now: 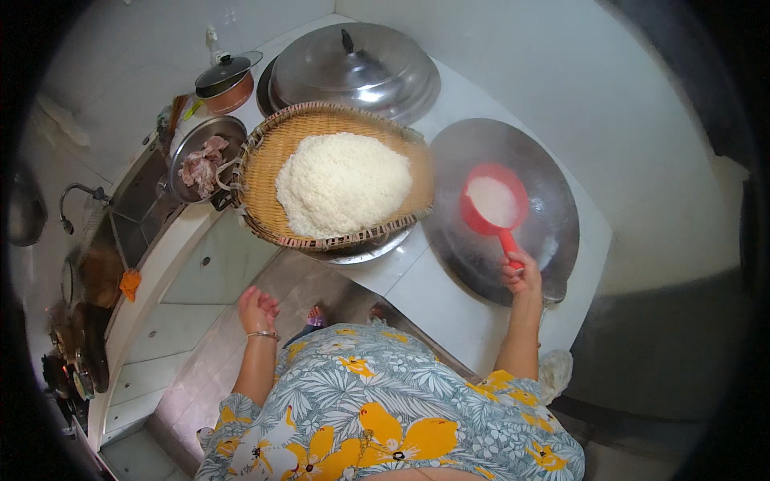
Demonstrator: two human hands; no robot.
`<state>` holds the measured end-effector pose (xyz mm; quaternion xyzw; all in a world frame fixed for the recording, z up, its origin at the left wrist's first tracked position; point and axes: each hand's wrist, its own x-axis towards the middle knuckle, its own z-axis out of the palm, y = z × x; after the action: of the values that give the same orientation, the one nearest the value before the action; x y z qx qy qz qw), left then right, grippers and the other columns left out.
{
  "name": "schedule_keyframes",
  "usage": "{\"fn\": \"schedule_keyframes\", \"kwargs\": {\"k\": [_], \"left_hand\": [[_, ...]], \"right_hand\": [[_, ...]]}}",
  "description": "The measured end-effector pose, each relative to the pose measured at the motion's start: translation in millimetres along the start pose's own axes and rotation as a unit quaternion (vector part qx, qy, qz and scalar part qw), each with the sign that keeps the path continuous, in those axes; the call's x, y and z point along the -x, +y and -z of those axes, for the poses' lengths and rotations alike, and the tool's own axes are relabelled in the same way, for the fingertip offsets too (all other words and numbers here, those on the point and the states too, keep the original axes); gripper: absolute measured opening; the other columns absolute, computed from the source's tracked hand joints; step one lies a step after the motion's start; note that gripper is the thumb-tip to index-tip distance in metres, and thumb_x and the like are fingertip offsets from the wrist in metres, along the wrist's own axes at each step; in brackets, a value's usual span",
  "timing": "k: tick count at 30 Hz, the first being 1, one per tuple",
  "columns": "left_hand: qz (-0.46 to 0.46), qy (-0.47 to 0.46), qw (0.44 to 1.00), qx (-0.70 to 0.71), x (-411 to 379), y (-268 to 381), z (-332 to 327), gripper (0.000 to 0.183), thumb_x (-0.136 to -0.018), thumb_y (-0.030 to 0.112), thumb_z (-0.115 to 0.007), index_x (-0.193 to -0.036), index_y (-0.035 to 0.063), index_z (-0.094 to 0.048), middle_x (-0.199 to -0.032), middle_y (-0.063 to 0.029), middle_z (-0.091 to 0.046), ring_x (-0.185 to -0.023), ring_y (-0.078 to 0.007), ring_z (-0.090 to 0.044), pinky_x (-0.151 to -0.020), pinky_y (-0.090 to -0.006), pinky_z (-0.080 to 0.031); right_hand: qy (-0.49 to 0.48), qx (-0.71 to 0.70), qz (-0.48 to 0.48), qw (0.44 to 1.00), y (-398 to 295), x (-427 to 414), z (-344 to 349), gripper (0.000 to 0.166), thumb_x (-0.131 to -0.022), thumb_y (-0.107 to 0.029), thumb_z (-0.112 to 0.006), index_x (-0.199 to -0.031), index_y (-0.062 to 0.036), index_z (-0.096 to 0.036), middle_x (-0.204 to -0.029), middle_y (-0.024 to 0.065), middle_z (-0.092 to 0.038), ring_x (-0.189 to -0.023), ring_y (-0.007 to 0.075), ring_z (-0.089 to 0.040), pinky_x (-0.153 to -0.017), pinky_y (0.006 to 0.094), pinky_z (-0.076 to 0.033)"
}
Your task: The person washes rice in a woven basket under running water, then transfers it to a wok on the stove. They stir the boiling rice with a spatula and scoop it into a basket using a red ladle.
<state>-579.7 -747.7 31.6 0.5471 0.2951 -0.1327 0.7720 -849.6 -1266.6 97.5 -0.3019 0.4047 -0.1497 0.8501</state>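
Note:
My right hand [522,273] grips the handle of a red plastic dipper [468,221]. The dipper is over a large dark wok [451,255] at the right and holds a cloudy whitish liquid [492,201]. Left of the wok, a woven bamboo basket [261,180] carries a big mound of white rice [346,183]. Beneath the basket, the rim of a metal vessel [385,245] shows; the rest of it is hidden. My left hand [258,309] hangs in front of my body, below the basket, holding nothing, its fingers loosely bent.
A large domed metal lid [361,78] stands behind the basket. At the left are a metal pan [195,129] with raw meat [207,165] and a lidded orange pot [227,96]. A sink [135,192] with a curved faucet [75,187] lies farther left. White tiled counter [415,282] surrounds the wok.

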Motion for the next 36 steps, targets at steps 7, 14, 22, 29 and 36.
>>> {"fn": "schedule_keyframes", "kwargs": {"k": [7,14,22,29,36], "left_hand": [[0.032,-0.012,0.999,0.023,-23,-3,8,0.024,-0.091,0.017,-0.054,-0.115,0.0133,-0.051,-0.075,-0.0063,-0.059,-0.056,-0.0205,-0.06,-0.044,-0.031,-0.047],[0.039,-0.03,0.998,0.037,-34,11,12,0.026,-0.09,0.017,-0.056,-0.115,0.013,-0.051,-0.075,-0.0064,-0.059,-0.056,-0.0211,-0.059,-0.044,-0.0312,-0.046],[-0.012,-0.094,0.995,0.036,-100,-22,75,0.026,-0.09,0.02,-0.057,-0.115,0.0126,-0.052,-0.071,-0.0049,-0.06,-0.056,-0.0207,-0.059,-0.045,-0.0336,-0.046],[-0.019,-0.069,0.997,-0.021,-102,-29,67,0.022,-0.091,0.024,-0.058,-0.11,0.0147,-0.054,-0.072,-0.005,-0.06,-0.056,-0.0203,-0.06,-0.044,-0.0335,-0.045],[-0.05,-0.108,0.987,-0.109,-105,-42,40,0.025,-0.09,0.027,-0.059,-0.112,0.0161,-0.055,-0.074,-0.0047,-0.06,-0.057,-0.0206,-0.059,-0.047,-0.0319,-0.046]], "right_hand": [[0.019,0.24,0.169,0.956,-22,76,-140,0.061,-0.072,0.0,-0.058,-0.132,-0.0074,-0.049,-0.071,0.0051,-0.053,-0.038,0.008,-0.041,-0.032,0.0189,-0.027],[0.038,0.397,0.342,0.851,27,60,-230,0.069,-0.066,-0.002,-0.059,-0.135,-0.009,-0.051,-0.069,0.0057,-0.057,-0.05,0.018,-0.055,-0.045,0.0287,-0.043],[0.112,0.713,0.54,0.433,81,38,-262,0.08,-0.069,-0.001,-0.062,-0.143,-0.0203,-0.041,-0.08,0.0136,-0.059,-0.067,0.0329,-0.061,-0.06,0.0415,-0.05],[0.107,0.572,0.627,0.519,79,37,-262,0.072,-0.068,0.0,-0.063,-0.137,-0.0143,-0.048,-0.078,0.0135,-0.059,-0.069,0.0302,-0.061,-0.06,0.0383,-0.05],[-0.025,0.165,0.194,0.967,50,30,-218,0.065,-0.067,-0.002,-0.067,-0.129,-0.0081,-0.046,-0.072,0.0013,-0.05,-0.047,0.0103,-0.047,-0.034,0.0231,-0.033]]}}
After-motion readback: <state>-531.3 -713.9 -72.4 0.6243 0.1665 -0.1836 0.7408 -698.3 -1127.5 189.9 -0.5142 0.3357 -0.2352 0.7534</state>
